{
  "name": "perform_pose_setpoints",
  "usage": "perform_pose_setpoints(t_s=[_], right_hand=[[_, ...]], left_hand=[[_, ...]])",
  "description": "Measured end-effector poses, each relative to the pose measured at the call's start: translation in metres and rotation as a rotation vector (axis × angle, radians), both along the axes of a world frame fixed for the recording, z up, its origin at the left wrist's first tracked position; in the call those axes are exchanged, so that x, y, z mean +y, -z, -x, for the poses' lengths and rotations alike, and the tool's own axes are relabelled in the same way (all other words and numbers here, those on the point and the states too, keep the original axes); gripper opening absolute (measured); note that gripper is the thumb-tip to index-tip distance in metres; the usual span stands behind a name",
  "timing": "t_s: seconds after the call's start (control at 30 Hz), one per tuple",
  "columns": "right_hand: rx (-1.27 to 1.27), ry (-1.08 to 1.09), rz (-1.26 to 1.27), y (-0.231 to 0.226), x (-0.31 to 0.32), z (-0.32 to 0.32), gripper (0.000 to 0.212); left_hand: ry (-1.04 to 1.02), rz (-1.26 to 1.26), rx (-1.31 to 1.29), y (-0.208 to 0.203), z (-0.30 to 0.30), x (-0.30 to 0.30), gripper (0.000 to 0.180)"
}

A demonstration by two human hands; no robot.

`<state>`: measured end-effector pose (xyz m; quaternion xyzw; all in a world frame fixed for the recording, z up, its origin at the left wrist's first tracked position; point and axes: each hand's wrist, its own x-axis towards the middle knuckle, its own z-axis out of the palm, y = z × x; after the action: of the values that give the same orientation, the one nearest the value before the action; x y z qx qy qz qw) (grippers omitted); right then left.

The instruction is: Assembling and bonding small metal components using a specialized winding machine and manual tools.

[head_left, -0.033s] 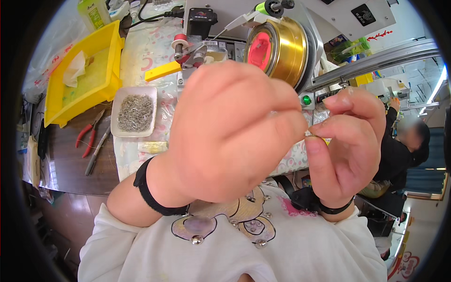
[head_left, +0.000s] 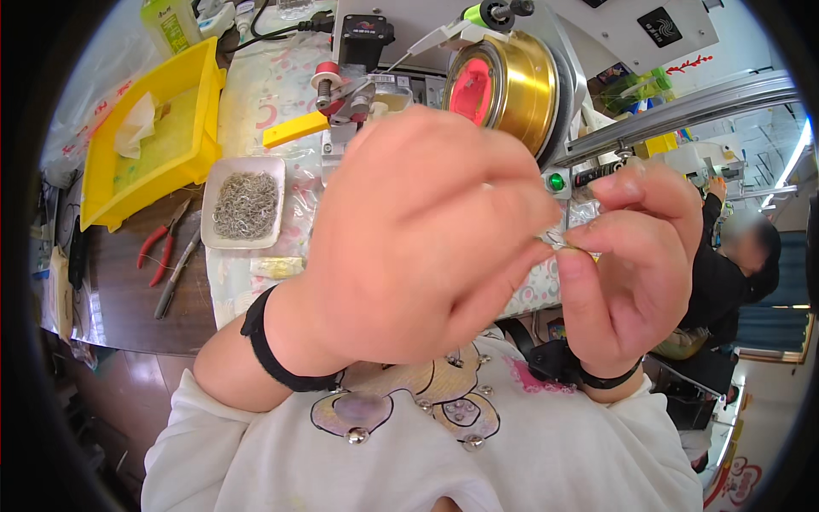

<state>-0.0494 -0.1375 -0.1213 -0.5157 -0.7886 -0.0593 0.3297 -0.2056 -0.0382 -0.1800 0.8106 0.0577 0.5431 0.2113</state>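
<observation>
My left hand [head_left: 426,247], knuckles up, is large in the middle, its thumb and forefinger pinched together. Its fingertips meet those of my right hand [head_left: 636,256]. At the meeting point shows a small silvery metal piece [head_left: 554,240], too small for its exact kind to be told. My right thumb and forefinger pinch it, while the other right fingers curl loosely above. The left fingertips touch the piece from the other side; the left palm is hidden. Left of my left wrist, a white square dish [head_left: 207,200] holds many small silvery wire loops [head_left: 245,205].
A yellow plastic tray [head_left: 213,111] tilts at the far left. Red-handled pliers [head_left: 162,252] and a grey pen-like tool [head_left: 177,277] lie on brown wood. Behind my hands stands a machine with a gold spool [head_left: 525,90] and a yellow lever [head_left: 294,130]. Another person [head_left: 725,264] sits at right.
My left thumb and forefinger have shifted slightly at the meeting point, and more of the small metal piece shows between the hands. My right hand has barely moved.
</observation>
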Motion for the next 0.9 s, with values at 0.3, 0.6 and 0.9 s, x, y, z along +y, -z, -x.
perform_pose_setpoints(t_s=[0.3,0.6,0.9], right_hand=[[-0.077,-0.07,-0.078,0.008,0.003,-0.006,0.02],[0.0,-0.036,-0.032,0.01,0.005,-0.006,0.017],[-0.06,-0.027,-0.081,0.013,0.004,-0.01,0.021]], left_hand=[[0.532,0.822,0.106,-0.005,0.005,-0.005,0.011],[0.036,-0.037,-0.055,0.001,0.0,-0.001,0.006],[0.261,0.346,0.087,0.002,-0.004,-0.002,0.009]])
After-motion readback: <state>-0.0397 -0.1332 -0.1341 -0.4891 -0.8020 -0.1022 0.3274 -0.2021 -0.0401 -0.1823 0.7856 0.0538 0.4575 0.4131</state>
